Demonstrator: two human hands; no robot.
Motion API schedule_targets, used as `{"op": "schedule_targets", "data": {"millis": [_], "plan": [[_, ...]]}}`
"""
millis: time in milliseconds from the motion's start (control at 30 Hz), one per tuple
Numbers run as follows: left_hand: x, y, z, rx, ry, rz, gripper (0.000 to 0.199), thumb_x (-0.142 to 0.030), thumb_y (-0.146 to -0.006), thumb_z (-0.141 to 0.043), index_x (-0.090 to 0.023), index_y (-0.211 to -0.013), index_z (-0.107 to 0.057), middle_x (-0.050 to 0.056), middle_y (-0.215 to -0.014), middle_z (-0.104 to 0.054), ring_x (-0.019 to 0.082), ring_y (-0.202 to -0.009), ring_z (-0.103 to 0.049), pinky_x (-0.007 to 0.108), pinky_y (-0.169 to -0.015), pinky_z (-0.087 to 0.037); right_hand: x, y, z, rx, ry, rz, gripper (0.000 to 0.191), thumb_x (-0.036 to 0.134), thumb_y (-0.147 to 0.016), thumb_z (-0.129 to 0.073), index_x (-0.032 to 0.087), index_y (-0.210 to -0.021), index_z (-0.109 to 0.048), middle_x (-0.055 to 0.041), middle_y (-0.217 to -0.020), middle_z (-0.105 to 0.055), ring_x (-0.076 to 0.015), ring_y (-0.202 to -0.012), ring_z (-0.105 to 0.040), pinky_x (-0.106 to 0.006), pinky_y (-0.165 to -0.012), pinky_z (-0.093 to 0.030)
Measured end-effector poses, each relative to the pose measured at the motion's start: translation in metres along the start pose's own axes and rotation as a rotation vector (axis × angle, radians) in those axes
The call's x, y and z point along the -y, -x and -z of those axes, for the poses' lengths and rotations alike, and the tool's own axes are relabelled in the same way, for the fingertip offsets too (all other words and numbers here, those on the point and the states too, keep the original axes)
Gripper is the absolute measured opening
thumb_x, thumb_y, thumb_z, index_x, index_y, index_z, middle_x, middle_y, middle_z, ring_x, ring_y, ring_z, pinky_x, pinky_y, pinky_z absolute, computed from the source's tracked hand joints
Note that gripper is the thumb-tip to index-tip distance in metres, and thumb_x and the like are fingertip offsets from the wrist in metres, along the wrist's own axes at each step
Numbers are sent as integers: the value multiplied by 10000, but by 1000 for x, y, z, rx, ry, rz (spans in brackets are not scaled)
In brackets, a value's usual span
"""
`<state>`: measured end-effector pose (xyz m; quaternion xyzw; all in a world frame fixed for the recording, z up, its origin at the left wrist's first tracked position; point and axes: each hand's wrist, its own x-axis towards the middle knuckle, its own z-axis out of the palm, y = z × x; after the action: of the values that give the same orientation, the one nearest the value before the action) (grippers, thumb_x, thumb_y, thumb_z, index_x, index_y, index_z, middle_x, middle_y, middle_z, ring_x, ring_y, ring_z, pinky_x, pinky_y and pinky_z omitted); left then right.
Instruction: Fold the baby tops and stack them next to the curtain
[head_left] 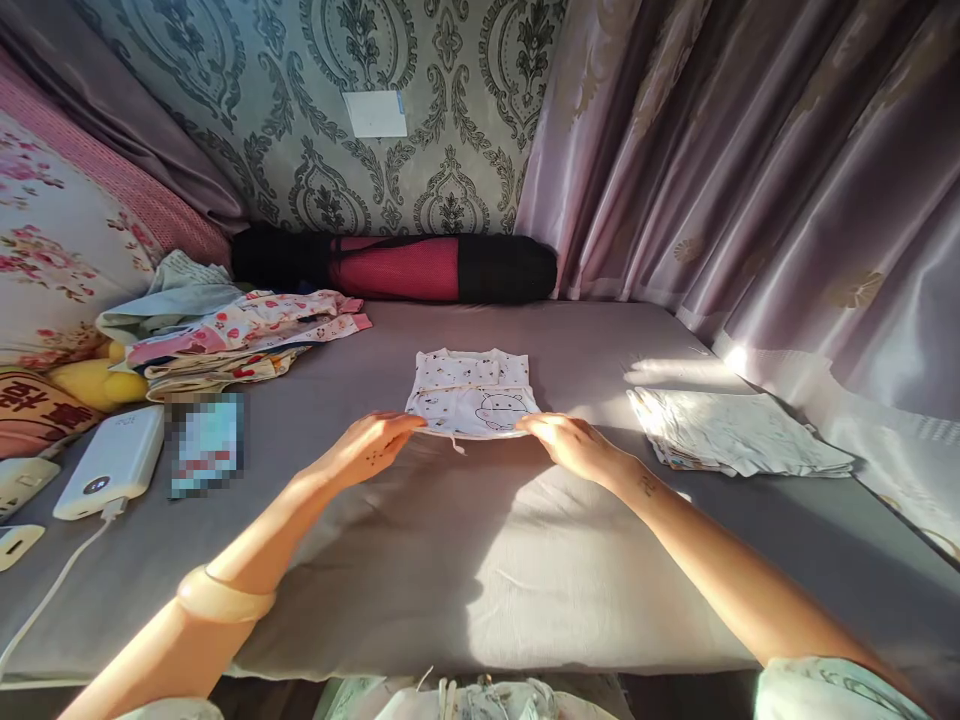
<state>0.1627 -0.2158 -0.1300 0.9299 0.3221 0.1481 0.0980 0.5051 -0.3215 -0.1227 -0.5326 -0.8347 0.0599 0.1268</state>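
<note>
Bed (570,560), one, spreads under a grey sheet across the view, sunlit at its near middle. Two purple-grey curtains hang over it: one right curtain (720,180), broad and pleated, and one left curtain (127,110). Between them stands one patterned wall (450,60). One floral cushion (52,240) with a pink edge leans at the far left. One long black-and-red bag (394,268) lies along the wall's foot.

Next come two heaps of cloth: one clothes pile (240,325) of several prints at the left, its exact count unclear, and one white stack (742,432) at the right, layers uncountable. One small garment (471,392), white with tiny prints and one outlined animal face, lies flat in the middle, between the heaps.

Two hands hold its near edge, one at each corner. The left hand (386,438) has its fingers closed on the left corner; the right hand (570,445) pinches the right corner. One pale bangle (225,597) circles the left forearm.

At the left lie one white power bank (116,462) with one cable (56,595) plugged in, one blurred packet (208,445) just beside it, and one yellow plush (97,383). One white card (377,114) is on the wall.
</note>
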Motion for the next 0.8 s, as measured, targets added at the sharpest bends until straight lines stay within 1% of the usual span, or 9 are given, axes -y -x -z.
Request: {"op": "schedule_targets", "data": {"millis": [67,133,233,333,433,533,667,733,800], "plan": [[-3,-12,-2,-59,45,110,390,-275,-952,-334,-245,-1146,-671,44,-1027,-743,178,-807,-674,279,-699,-516,-3,-11,3,-62,19,-94,476,37,-915,-391,242,-1244,-666,-43,-1183,-717,-193,-1013,-689,-288,-848,-544],[-4,-25,-6,-160,79,205,377,-290,-952,-342,-231,-1145,-659,44,-1052,-737,162,-791,-666,259,-691,-499,-6,-23,4,-125,34,-167,463,79,-932,-397,263,-1268,-656,-33,-1187,-710,-194,-962,-692,-277,-795,-539],[-4,-44,-14,-285,70,270,363,-262,-950,-347,-224,-1145,-651,56,-1070,-723,165,-836,-663,249,-701,-484,-12,-41,3,-182,57,-230,491,103,-940,-386,311,-1314,-627,-10,-1231,-688,-200,-941,-682,-276,-745,-531],[-1,-62,-23,-349,10,326,370,-218,-951,-339,-219,-1171,-636,80,-1067,-704,189,-893,-659,254,-691,-481,-19,-59,-1,-220,101,-297,468,142,-957,-390,320,-1328,-614,-8,-1253,-675,-217,-966,-666,-291,-757,-525],[5,-81,-29,-351,-63,387,376,-204,-957,-330,-215,-1205,-612,99,-1063,-687,221,-951,-654,272,-687,-490,-26,-76,-4,-216,173,-321,482,107,-964,-360,286,-1345,-595,-38,-1277,-659,-223,-1023,-649,-299,-821,-506],[12,-99,-33,-320,-116,426,369,-200,-952,-334,-217,-1207,-602,112,-1086,-674,250,-1023,-640,297,-709,-510,-34,-91,-6,-179,231,-324,480,78,-965,-348,254,-1338,-594,-90,-1255,-659,-227,-1017,-653,-323,-891,-481],[23,-119,-37,-270,-162,452,359,-182,-937,-353,-211,-1198,-598,130,-1079,-670,270,-1039,-635,325,-729,-529,-48,-108,-13,-163,205,-358,495,53,-939,-389,272,-1333,-594,-114,-1292,-629,-247,-1066,-655,-395,-1011,-429],[28,-125,-38,-234,-179,469,354,-169,-928,-369,-204,-1202,-590,136,-1087,-663,277,-1054,-632,333,-744,-531,-55,-115,-17,-170,208,-364,503,53,-922,-413,279,-1335,-589,-113,-1317,-618,-258,-1079,-655,-420,-1026,-428],[33,-130,-40,-189,-189,484,343,-163,-925,-383,-202,-1204,-580,143,-1116,-651,283,-1089,-623,339,-765,-530,-61,-120,-20,-168,241,-363,475,65,-904,-437,282,-1285,-619,-116,-1238,-660,-266,-1045,-668,-418,-978,-469]]}}
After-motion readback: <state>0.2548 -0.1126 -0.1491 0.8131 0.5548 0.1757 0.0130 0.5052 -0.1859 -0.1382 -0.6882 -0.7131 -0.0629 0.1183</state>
